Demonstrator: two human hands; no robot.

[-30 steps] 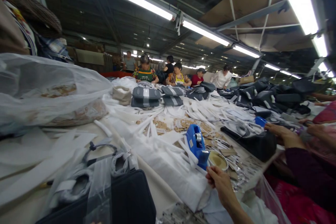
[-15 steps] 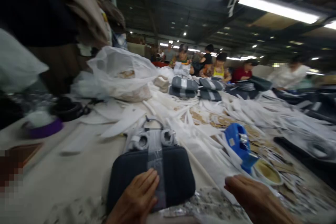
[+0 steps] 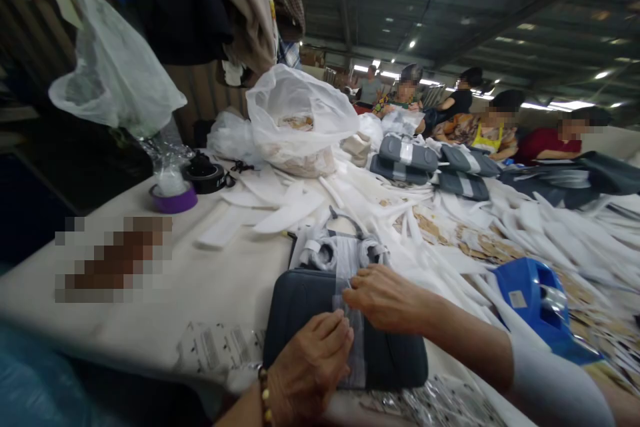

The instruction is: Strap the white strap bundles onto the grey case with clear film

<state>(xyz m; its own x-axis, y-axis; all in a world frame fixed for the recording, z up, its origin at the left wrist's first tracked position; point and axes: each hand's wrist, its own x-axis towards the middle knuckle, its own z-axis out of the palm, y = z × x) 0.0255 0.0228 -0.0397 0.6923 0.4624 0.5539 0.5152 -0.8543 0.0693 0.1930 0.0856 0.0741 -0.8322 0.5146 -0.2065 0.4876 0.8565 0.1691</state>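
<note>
A dark blue-grey padded case (image 3: 300,293) lies flat on the table before me. A clear plastic band (image 3: 358,353) runs down its middle. Wrapped grey rolls (image 3: 320,253) and a thin loop handle (image 3: 345,215) show at its far edge. My left hand (image 3: 313,357), a beaded bracelet at its wrist, is closed with bunched fingertips against the band. From the right, my right hand (image 3: 387,297) reaches over the case, fingers pinched at the band. A bit of clear tape seems to show at those fingertips. What my left fingers hold is hidden.
A blue tape dispenser (image 3: 530,300) stands at right among white strips (image 3: 525,220). Purple tape (image 3: 175,200) and a black roll (image 3: 206,177) sit left. Farther back are a plastic sack (image 3: 300,113) and stacked cases (image 3: 407,153). Several people work beyond; printed plastic (image 3: 215,343) lies near.
My right hand has come from beside the dispenser onto the band. My left hand, laid flat on the case before, has bunched its fingers. The view has turned left.
</note>
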